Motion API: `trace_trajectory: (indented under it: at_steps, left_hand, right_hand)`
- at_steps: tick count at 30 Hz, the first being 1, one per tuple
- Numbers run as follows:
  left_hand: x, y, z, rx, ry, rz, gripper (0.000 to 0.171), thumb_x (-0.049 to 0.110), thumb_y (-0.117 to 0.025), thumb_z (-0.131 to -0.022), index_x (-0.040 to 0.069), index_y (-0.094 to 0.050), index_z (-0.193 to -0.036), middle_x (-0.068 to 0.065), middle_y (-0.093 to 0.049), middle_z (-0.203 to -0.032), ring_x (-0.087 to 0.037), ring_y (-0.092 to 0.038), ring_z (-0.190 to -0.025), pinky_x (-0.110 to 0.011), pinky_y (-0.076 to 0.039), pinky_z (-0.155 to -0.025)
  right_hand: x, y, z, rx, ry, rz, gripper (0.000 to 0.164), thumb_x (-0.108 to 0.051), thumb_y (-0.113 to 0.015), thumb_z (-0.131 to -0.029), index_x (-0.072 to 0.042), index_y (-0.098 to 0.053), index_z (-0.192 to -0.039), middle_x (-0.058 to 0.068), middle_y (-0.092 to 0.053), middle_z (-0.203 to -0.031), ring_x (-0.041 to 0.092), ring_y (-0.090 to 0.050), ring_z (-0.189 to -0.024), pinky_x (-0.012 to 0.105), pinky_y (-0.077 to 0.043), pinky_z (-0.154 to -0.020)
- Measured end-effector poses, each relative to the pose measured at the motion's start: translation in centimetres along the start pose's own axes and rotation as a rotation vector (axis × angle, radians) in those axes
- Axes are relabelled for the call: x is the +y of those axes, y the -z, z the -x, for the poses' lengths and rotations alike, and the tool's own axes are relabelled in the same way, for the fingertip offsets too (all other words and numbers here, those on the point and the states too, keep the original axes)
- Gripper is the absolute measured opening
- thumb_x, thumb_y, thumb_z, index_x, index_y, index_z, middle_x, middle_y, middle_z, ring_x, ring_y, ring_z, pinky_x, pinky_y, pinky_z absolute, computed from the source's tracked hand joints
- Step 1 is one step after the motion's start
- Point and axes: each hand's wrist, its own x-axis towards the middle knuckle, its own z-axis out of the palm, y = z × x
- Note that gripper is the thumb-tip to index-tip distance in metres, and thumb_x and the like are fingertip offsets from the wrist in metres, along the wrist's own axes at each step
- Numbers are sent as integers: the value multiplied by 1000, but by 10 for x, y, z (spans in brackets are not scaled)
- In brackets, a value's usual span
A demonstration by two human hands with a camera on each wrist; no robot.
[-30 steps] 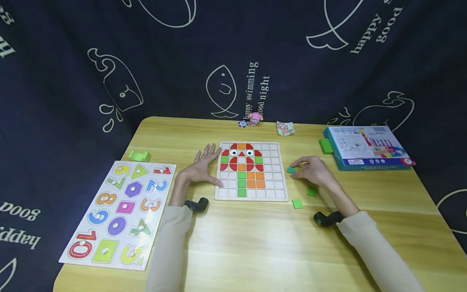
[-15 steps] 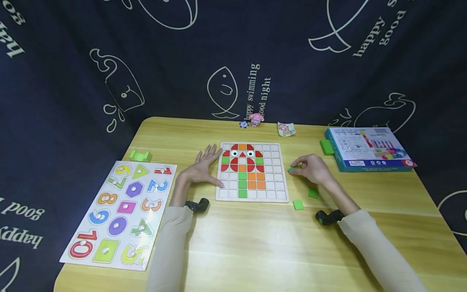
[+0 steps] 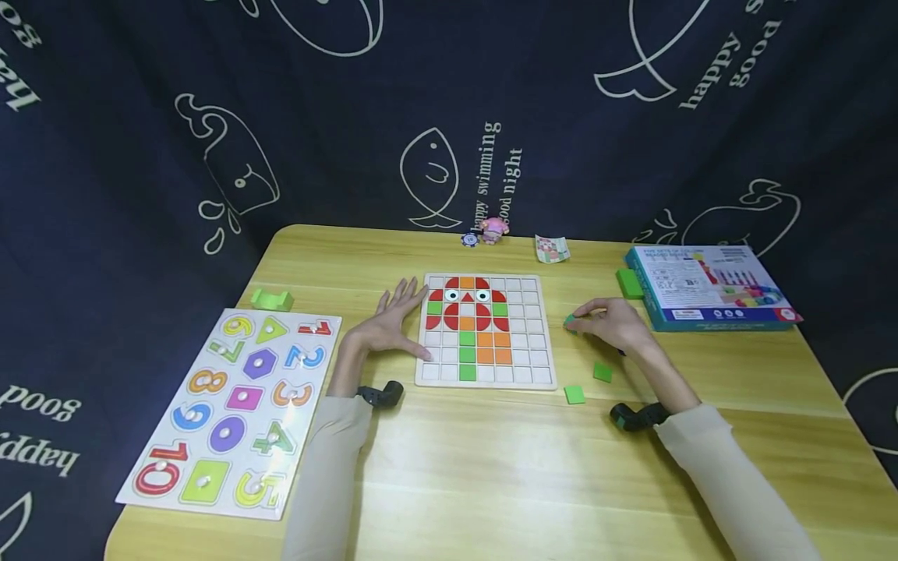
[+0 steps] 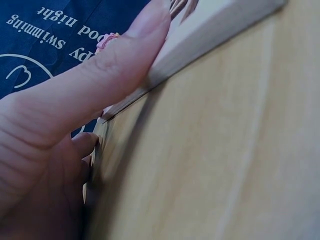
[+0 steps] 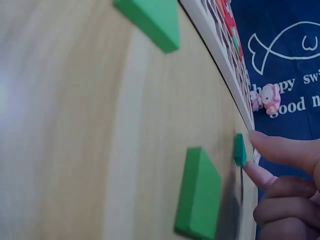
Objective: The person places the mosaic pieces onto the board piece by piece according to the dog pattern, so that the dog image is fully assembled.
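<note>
A square white grid board (image 3: 522, 372) lies mid-table. Red, orange and green pieces and two eye tiles form a figure in its cells. My left hand (image 3: 384, 327) rests at the board's left side, fingers spread, thumb over the edge. In the left wrist view that thumb (image 4: 100, 80) lies against the board's side (image 4: 185, 52). To the right of the board, my right hand (image 3: 613, 321) pinches a small dark-green piece (image 5: 240, 150) between thumb and finger. Two light-green square tiles, one nearer (image 3: 574, 395) and one farther (image 3: 602, 372), lie on the table below this hand.
A number-and-shape peg puzzle (image 3: 242, 397) lies at the left, with a green block (image 3: 271, 300) behind it. At the back right are a toy box (image 3: 708, 284) and a green block (image 3: 629, 284). A pink figurine (image 3: 494, 229), a chip (image 3: 469, 240) and a picture card (image 3: 552, 248) stand along the back.
My right hand has shifted slightly right, away from the board, with the dark-green piece at its fingertips. The left hand stays in place. The head view has shifted a little.
</note>
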Motion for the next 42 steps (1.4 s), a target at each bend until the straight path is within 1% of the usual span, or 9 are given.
trace_trajectory:
  at_steps: [4, 8, 13, 19, 21, 24, 27, 32, 42]
  left_hand:
    - [-1, -1, 0, 6, 2, 6, 129, 54, -87, -60, 22, -7, -157, -7, 12, -164, -26, 18, -151, -50, 12, -123]
    - [-1, -2, -1, 8, 1, 14, 128, 54, -86, -60, 23, -8, -157, -6, 12, -164, -25, 18, -151, -49, 12, -123]
    - [-2, -2, -1, 7, 0, 16, 129, 54, -86, -60, 23, -7, -157, -6, 12, -164, -24, 18, -151, -48, 13, -123]
    - [-1, 0, 0, -5, -3, 14, 128, 51, -87, -61, 22, -7, -157, -6, 12, -164, -26, 19, -151, -50, 13, -123]
    - [-1, 0, 0, -8, -2, 18, 128, 52, -87, -61, 22, -7, -157, -6, 13, -164, -25, 19, -151, -50, 13, -123]
    - [-1, 0, -1, -8, 0, 22, 128, 52, -87, -60, 22, -8, -157, -6, 12, -164, -25, 19, -151, -50, 13, -123]
    - [0, 0, -1, -8, 1, 22, 129, 52, -87, -60, 22, -8, -157, -6, 12, -164, -26, 19, -151, -50, 13, -122]
    - [2, 1, -1, -4, 2, 14, 129, 52, -87, -60, 22, -7, -157, -7, 12, -164, -26, 18, -151, -50, 12, -123]
    - [1, 0, -1, -5, 0, 15, 129, 52, -87, -60, 21, -7, -157, -6, 12, -164, -26, 19, -151, -51, 12, -123]
  right_hand:
    - [-2, -4, -3, 15, 34, -9, 35, -32, -79, -79, -12, -72, -106, -9, -39, -53, 11, -33, -49, 25, -29, -48]
    - [-1, -7, -6, 6, 65, -36, 33, -26, -80, -78, -13, -74, -107, -8, -36, -52, 11, -31, -48, 24, -27, -46]
    - [0, -11, -9, -5, 81, -54, 35, -28, -82, -75, -14, -74, -106, -9, -35, -52, 10, -30, -49, 24, -26, -47]
    - [-7, -12, -7, 5, 173, 60, 29, -30, -78, -80, -11, -74, -102, -5, -34, -54, 11, -30, -50, 24, -27, -48]
    - [-15, -14, -2, -12, 193, 38, 27, -30, -77, -81, -12, -73, -102, -5, -32, -54, 12, -29, -50, 24, -27, -48]
    - [-27, -23, 7, -56, 209, -59, 24, -28, -78, -81, -14, -74, -100, -4, -29, -55, 12, -26, -50, 24, -26, -47]
    - [-39, -36, 13, -95, 208, -132, 22, -24, -80, -78, -14, -75, -97, -3, -29, -54, 12, -26, -50, 24, -24, -46]
    - [-47, -49, 14, -92, 208, -110, 24, -23, -82, -76, -13, -76, -96, -3, -32, -55, 13, -28, -52, 23, -21, -47]
    - [-45, -50, 12, -131, 150, -161, 23, -22, -82, -76, -14, -77, -97, -5, -29, -53, 13, -26, -50, 23, -18, -47]
